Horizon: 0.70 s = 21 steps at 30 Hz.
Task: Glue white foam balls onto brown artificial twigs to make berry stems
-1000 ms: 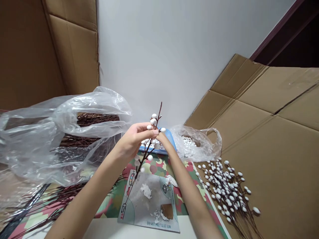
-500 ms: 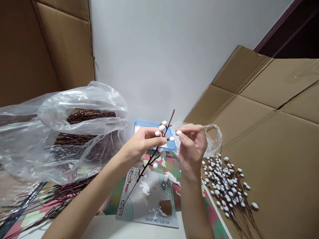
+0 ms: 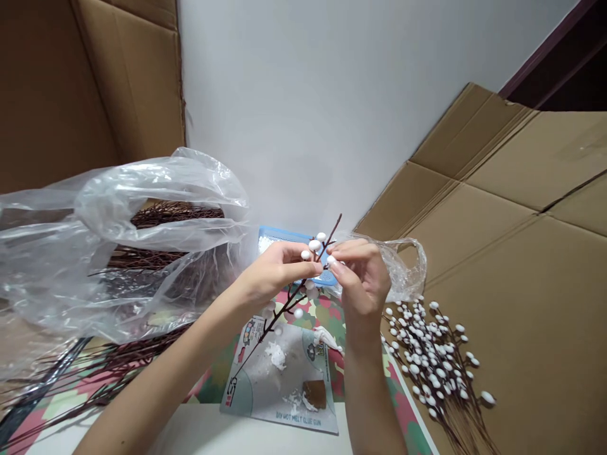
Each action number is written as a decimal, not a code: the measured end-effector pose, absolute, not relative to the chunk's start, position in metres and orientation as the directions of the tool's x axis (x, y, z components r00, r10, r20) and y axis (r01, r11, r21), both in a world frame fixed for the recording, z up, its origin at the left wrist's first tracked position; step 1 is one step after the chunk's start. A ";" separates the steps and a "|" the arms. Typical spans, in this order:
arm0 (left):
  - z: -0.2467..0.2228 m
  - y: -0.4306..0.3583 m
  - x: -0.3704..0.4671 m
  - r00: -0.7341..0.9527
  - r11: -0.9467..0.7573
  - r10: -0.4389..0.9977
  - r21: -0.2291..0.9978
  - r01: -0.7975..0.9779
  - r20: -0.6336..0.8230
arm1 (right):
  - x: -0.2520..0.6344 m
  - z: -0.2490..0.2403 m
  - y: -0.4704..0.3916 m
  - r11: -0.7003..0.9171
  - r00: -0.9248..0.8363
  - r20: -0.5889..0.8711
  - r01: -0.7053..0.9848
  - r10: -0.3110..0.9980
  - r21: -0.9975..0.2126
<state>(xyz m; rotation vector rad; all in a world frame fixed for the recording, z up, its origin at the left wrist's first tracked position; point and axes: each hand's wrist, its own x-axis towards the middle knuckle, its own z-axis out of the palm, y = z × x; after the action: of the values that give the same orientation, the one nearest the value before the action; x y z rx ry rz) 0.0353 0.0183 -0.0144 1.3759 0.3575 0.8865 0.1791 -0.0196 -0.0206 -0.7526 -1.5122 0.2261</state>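
Note:
Between the thumb and fingers of my left hand [image 3: 284,265] is a thin brown twig [image 3: 283,311], tilted with its tip up to the right. White berry-like balls [image 3: 315,245] sit on its short side shoots. My right hand [image 3: 363,275] is closed in a pinch at a white ball [image 3: 331,260] by a side shoot near my left thumb. Whether that ball is fixed on the shoot is hard to see. Below the twig lies a grey card [image 3: 270,398] printed "DIY hot melt glue gun", with white smears and a brown piece [image 3: 314,394] on it.
A blue basket [image 3: 265,231] with white bits stands behind my hands. Clear plastic bags lie left [image 3: 114,189] and right [image 3: 412,265]; the left one holds bare brown twigs [image 3: 175,215]. Finished-looking white-berried twigs [image 3: 436,360] rest at right by cardboard [image 3: 535,303].
My right hand has moved left with the white ball, up to the side shoot by my left thumb. My left hand still holds the twig. The view has shifted slightly.

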 end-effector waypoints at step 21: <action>-0.018 0.018 0.039 0.618 -0.088 0.743 0.953 -0.290 0.256 | 0.189 -0.023 -0.021 0.717 0.021 0.769 0.348 0.639 -0.605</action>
<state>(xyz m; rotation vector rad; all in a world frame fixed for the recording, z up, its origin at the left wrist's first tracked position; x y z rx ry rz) 0.0390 0.0177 -0.0177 1.4117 0.4145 0.9020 0.1893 -0.0205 -0.0231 -0.8228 -1.5869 0.2708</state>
